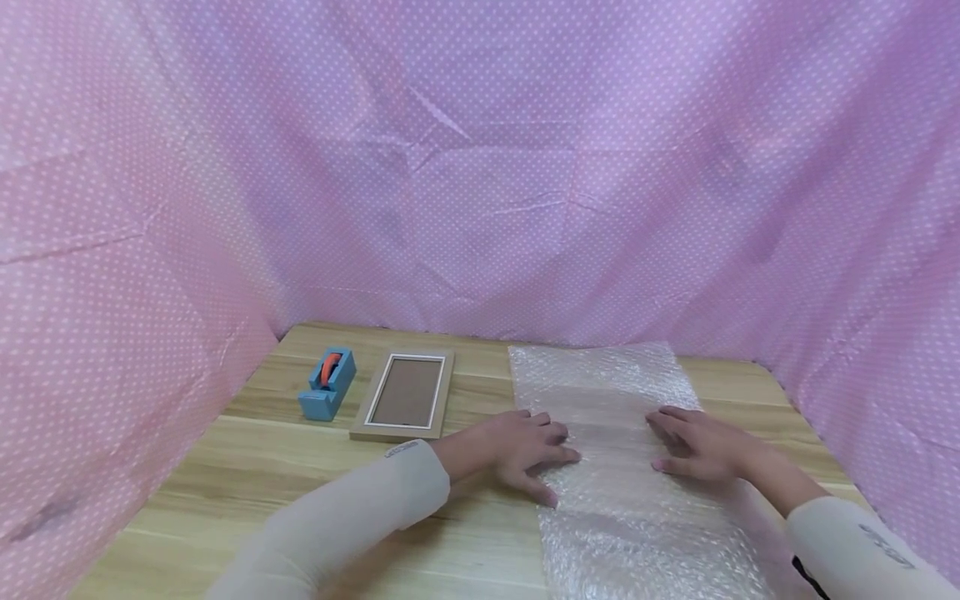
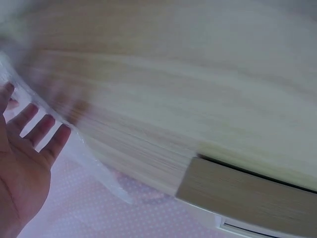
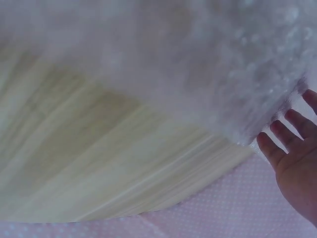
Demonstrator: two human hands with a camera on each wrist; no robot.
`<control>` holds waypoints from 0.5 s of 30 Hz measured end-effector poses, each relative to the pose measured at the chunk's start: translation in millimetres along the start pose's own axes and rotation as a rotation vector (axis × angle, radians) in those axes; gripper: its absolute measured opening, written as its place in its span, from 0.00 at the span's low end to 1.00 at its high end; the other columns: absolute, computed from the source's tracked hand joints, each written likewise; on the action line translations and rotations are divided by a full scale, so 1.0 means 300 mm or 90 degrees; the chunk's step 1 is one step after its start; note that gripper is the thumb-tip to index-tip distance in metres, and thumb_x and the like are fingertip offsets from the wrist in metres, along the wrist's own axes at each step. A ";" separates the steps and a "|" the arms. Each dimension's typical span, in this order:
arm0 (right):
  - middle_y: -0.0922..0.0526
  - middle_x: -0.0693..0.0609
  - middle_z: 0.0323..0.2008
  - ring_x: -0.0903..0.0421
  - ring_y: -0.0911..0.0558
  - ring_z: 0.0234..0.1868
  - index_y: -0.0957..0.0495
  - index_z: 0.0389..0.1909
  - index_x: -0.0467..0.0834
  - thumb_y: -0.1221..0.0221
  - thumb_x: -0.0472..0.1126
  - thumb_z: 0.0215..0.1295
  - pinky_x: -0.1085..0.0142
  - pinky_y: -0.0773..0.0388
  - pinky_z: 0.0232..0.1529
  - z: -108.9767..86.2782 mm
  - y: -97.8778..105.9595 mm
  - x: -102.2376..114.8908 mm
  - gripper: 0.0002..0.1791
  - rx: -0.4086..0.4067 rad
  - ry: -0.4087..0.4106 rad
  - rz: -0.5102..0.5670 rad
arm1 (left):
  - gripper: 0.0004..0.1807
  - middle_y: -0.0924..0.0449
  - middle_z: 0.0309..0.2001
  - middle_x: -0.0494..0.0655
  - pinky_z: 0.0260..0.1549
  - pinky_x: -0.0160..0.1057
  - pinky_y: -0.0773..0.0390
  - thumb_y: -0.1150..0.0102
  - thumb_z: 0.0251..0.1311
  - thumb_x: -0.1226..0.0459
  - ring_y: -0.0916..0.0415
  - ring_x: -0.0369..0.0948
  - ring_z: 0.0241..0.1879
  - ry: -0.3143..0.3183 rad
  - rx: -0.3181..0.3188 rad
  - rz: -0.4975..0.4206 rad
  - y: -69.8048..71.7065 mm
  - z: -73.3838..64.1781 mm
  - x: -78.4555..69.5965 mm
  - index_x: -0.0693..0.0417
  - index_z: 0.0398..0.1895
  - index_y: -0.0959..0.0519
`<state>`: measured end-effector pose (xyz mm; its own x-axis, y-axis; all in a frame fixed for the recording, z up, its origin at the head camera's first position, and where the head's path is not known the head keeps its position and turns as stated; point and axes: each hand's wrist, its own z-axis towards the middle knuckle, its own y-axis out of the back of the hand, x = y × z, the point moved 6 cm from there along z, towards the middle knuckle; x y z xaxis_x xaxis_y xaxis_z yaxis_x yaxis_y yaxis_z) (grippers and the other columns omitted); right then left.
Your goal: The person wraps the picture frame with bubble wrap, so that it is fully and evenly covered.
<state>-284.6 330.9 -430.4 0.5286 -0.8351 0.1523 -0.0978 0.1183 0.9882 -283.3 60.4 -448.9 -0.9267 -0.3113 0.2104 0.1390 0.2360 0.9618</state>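
From afar I see the bubble wrap [image 1: 615,492] run lengthwise toward the worktop [image 1: 225,475]'s far edge, between left hand [image 1: 528,450] and right hand [image 1: 701,446] (both fingers-spread).

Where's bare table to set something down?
Free tabletop: front left, between tape dispenser and left sleeve; a strip between picture frame and bubble wrap; right of its far end. Crowded: its middle, left hand and right hand at either edge.
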 end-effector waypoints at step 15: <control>0.27 0.23 0.61 0.23 0.28 0.61 0.27 0.64 0.30 0.27 0.53 0.58 0.31 0.31 0.59 0.122 0.013 0.101 0.41 0.041 0.085 0.043 | 0.48 0.31 0.63 0.43 0.52 0.40 0.24 0.67 0.62 0.22 0.32 0.40 0.57 -0.010 -0.034 0.031 0.009 -0.096 -0.058 0.33 0.79 0.39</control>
<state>-299.8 286.3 -422.6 0.6255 -0.7473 0.2243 -0.1884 0.1343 0.9729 -256.7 40.0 -444.8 -0.9238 -0.2856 0.2550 0.2022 0.2016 0.9584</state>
